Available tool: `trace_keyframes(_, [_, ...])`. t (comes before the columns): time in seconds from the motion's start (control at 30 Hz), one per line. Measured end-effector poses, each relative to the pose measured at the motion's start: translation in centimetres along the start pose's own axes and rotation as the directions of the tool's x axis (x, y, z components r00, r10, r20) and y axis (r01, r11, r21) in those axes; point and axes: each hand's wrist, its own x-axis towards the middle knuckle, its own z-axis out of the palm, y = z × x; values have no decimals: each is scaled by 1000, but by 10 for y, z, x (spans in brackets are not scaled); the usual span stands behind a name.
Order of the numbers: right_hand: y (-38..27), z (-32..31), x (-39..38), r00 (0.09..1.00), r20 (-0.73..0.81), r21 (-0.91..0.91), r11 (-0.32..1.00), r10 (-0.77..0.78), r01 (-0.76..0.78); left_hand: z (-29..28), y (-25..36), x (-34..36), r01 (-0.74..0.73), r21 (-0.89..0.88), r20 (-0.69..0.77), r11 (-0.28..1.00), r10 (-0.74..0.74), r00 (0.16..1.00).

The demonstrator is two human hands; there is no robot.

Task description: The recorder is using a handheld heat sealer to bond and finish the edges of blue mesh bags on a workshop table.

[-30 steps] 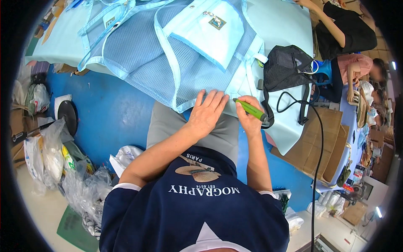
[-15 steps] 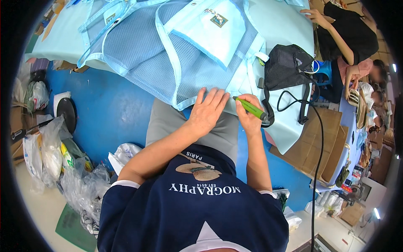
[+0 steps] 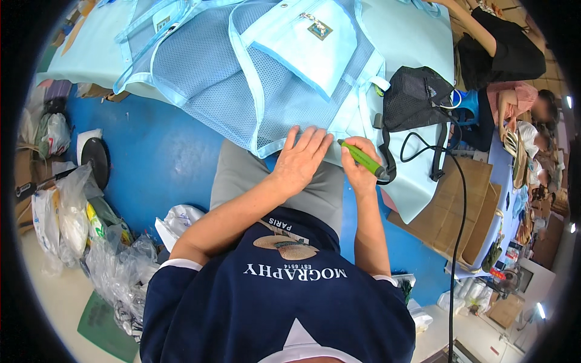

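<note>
A light-blue mesh bag (image 3: 206, 78) with pale fabric trim is spread over the table, its near edge hanging toward my lap. Flat on that edge lies my left hand (image 3: 302, 160), fingers stretched out and close together. My right hand (image 3: 361, 166) is wrapped round a thick green pen-shaped tool (image 3: 361, 157) with a dark rear end. Its front end points left, close to the bag's trim beside my left fingertips. Whether the tip touches the fabric I cannot tell.
A black mesh pouch (image 3: 417, 100) with straps lies right of the bag, near a black cable (image 3: 463, 224). Cardboard (image 3: 448, 206) leans at right. Plastic bags (image 3: 121, 266) crowd the left floor. A co-worker in black (image 3: 502, 51) stands at the far right.
Both my hands stay almost in place, the green tool still in my right hand. At the far right, the co-worker's arm has shifted farther up over the table.
</note>
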Motion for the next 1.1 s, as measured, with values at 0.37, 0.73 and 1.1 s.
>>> trace_keyframes(0.37, [-7,-4,4,999,50,-34,999,-10,12,1,1,0,0,5,-12,1000,0,1000])
trace_keyframes(0.73, [-9,-2,4,995,16,6,995,-96,96,0,-2,-3,-10,10,-2,1000,10,1000])
trace_keyframes(1.1, [-8,-3,6,995,24,-11,995,-98,99,-1,-5,-3,-41,-10,-2,999,40,999])
